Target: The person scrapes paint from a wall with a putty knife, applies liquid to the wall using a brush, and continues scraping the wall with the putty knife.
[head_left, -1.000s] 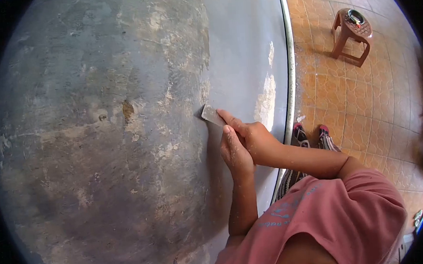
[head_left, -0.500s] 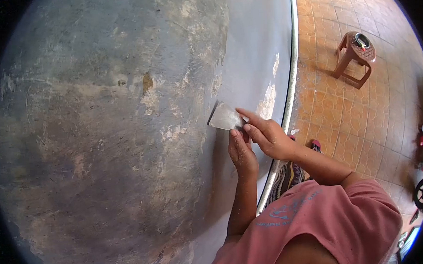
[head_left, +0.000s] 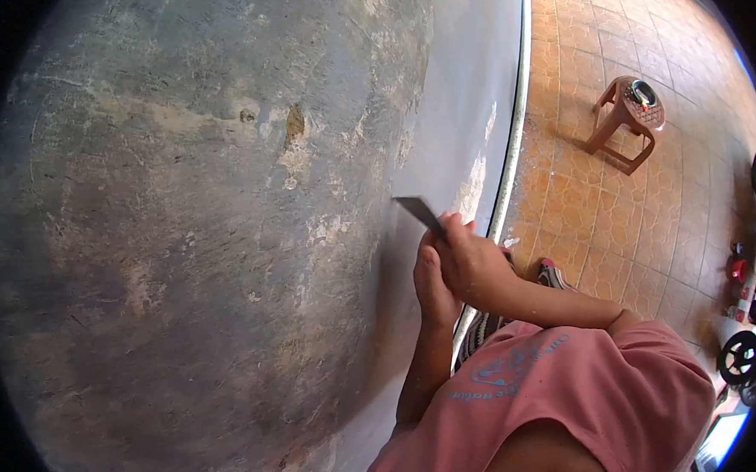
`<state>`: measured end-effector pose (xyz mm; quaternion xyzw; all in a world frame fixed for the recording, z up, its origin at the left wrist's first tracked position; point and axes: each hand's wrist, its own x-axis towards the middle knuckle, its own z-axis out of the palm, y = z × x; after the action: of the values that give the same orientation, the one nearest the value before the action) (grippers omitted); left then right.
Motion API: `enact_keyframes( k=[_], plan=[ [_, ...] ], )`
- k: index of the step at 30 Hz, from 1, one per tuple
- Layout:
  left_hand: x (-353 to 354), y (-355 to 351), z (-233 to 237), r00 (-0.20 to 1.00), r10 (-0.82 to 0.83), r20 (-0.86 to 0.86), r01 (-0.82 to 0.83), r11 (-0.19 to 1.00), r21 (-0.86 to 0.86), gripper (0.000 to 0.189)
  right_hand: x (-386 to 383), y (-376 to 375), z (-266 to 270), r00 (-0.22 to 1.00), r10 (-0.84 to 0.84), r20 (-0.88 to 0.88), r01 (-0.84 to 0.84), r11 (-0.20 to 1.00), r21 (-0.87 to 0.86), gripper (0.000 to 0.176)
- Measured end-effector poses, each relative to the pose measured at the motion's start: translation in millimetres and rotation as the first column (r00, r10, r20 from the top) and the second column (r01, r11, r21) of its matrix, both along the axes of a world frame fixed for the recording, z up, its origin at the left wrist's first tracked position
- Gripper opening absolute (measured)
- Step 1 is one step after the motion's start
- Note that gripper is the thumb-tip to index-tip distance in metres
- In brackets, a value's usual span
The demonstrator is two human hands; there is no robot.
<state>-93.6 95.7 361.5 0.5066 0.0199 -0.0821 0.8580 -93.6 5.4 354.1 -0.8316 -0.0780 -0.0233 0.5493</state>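
Observation:
My right hand (head_left: 480, 269) is closed around the handle end of a putty knife (head_left: 418, 210), its flat metal blade seen nearly edge-on. Pressed against it from the left is my left hand (head_left: 434, 289), thumb up and the other fingers mostly hidden; it too is closed at the handle. The blade points up and left, its tip overlapping the wall (head_left: 200, 271) in this view. Rough grey patches and pale scraped spots mark this wall, with a smoother bluish strip (head_left: 463, 69) lower down, beside the floor.
A white pipe-like edging (head_left: 517, 122) runs along the wall's foot. On the orange tiled floor (head_left: 578, 63) stands a brown plastic stool (head_left: 625, 129) with a round dark-and-silver item on top. A black wheel (head_left: 740, 357) and other objects crowd the far right.
The putty knife has turned from showing its broad blade face to nearly edge-on. My right hand has closed further over the handle, and the view has shifted slightly.

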Motion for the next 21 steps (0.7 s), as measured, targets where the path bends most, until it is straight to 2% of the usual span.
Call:
enact_keyframes(
  k=[1, 4, 6, 7, 9, 10, 12, 14, 16, 17, 20, 21],
  plan=[
    [-2, -1, 4, 0.99, -0.034, 0.136, 0.013, 0.988, 0.156, 0.062, -2, 6, -1, 1.0, 0.029, 0.011, -0.028, 0.998, -0.049, 0.044],
    [-8, 5, 19, 0.987, -0.098, 0.124, 0.077, 0.984, 0.163, 0.055, -6, 10, 10, 0.993, 0.08, 0.088, -0.07, 0.992, -0.109, 0.036],
    [-6, 13, 14, 0.985, -0.159, 0.065, 0.146, 0.975, 0.167, 0.049, -6, 10, 12, 0.99, 0.102, 0.094, -0.094, 0.992, -0.086, 0.031],
    [-4, 20, 0, 0.982, -0.19, 0.009, 0.186, 0.969, 0.163, 0.046, -6, 13, 14, 0.993, 0.052, 0.106, -0.037, 0.989, -0.14, 0.026],
    [10, 37, -18, 0.955, -0.297, 0.007, 0.263, 0.854, 0.45, 0.036, -1, 21, -5, 0.992, 0.091, 0.087, -0.068, 0.968, -0.242, 0.031],
    [12, 45, -30, 0.958, -0.283, -0.041, 0.281, 0.905, 0.32, 0.043, -1, 24, -12, 0.991, 0.116, 0.073, -0.091, 0.953, -0.29, 0.034],
    [11, 57, -51, 0.95, -0.276, -0.143, 0.285, 0.957, 0.046, 0.056, 3, 28, -13, 0.985, 0.162, 0.065, -0.138, 0.95, -0.281, 0.035],
    [0, 41, -18, 0.97, -0.118, -0.211, 0.13, 0.991, 0.041, 0.06, 0, 30, -5, 0.986, 0.165, 0.032, -0.154, 0.963, -0.22, 0.034],
    [-14, 21, 6, 0.997, -0.067, -0.047, 0.067, 0.998, -0.005, 0.064, -4, 23, 16, 0.993, 0.115, -0.004, -0.115, 0.987, -0.116, 0.033],
    [-20, 13, 12, 0.998, -0.042, 0.047, 0.037, 0.995, 0.091, 0.068, -8, 24, 7, 0.992, 0.125, 0.022, -0.118, 0.968, -0.221, 0.029],
    [-17, 22, 8, 0.995, -0.065, -0.071, 0.081, 0.964, 0.255, 0.07, -11, 29, 1, 0.992, 0.115, 0.049, -0.108, 0.986, -0.128, 0.022],
    [-15, 25, 6, 0.995, -0.074, -0.065, 0.089, 0.958, 0.274, 0.068, -11, 29, -1, 0.992, 0.116, 0.044, -0.11, 0.987, -0.12, 0.023]
  ],
)
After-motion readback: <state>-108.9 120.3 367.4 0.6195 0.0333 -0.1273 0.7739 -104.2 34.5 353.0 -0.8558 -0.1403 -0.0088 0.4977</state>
